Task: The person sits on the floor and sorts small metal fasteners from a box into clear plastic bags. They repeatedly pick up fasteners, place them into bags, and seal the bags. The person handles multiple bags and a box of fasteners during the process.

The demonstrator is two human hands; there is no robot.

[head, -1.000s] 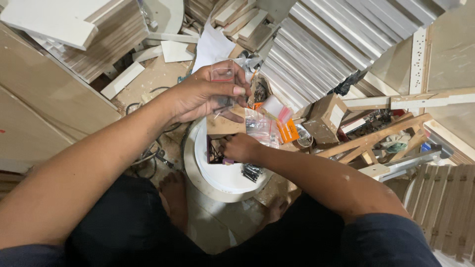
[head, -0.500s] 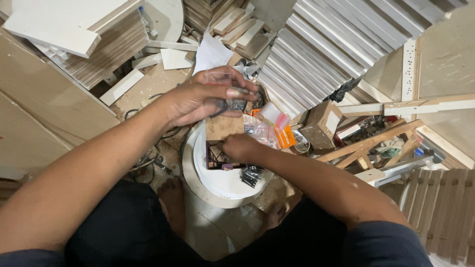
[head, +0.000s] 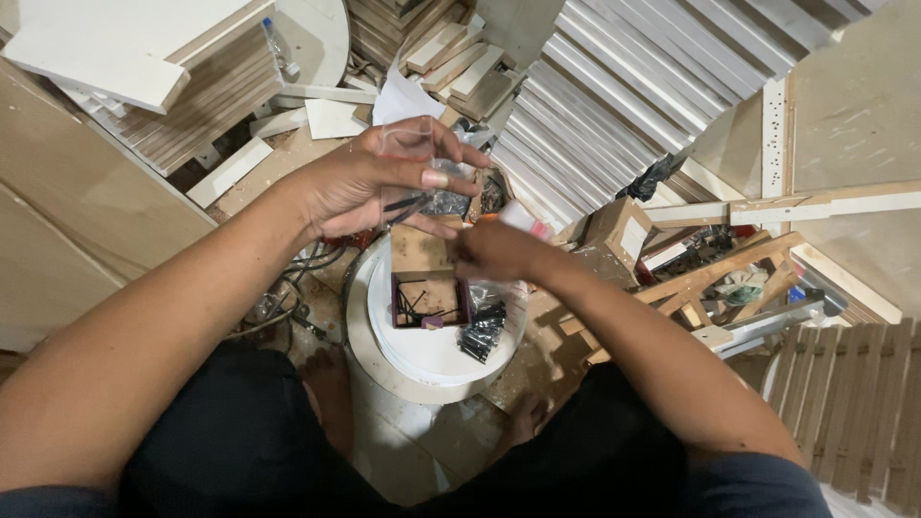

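Above the round white board [head: 432, 369], head view: left hand [head: 369, 182] is clenched around a small clear plastic bag [head: 422, 163] with dark screws [head: 446, 201] inside, thumb pressed across the bag's front. Right hand [head: 499, 251] sits just beside it, fingers pinched at the bag's lower edge, touching the plastic; whether it grips anything else cannot be told. Both hands hover over the board, not resting on it.

On the round white board: small open cardboard box [head: 429, 299], dark inside, a few black screws in it, its flap up toward the hands. Just right of the box lies a loose pile of black screws [head: 483, 331] on clear plastic, touching the board. The board itself rests on the floor between the person's bare feet [head: 331, 384].

Around: stack of light wood panels [head: 182, 86] upper left, ribbed grey metal sheets [head: 624, 86] upper right, a small cardboard carton [head: 619, 230] right of the hands, wooden frame pieces [head: 710, 278] further right, slatted wood [head: 854, 403] lower right. Cables [head: 288, 288] lie on the floor left of the board. Dark shorts [head: 240, 451] fill the lower frame.
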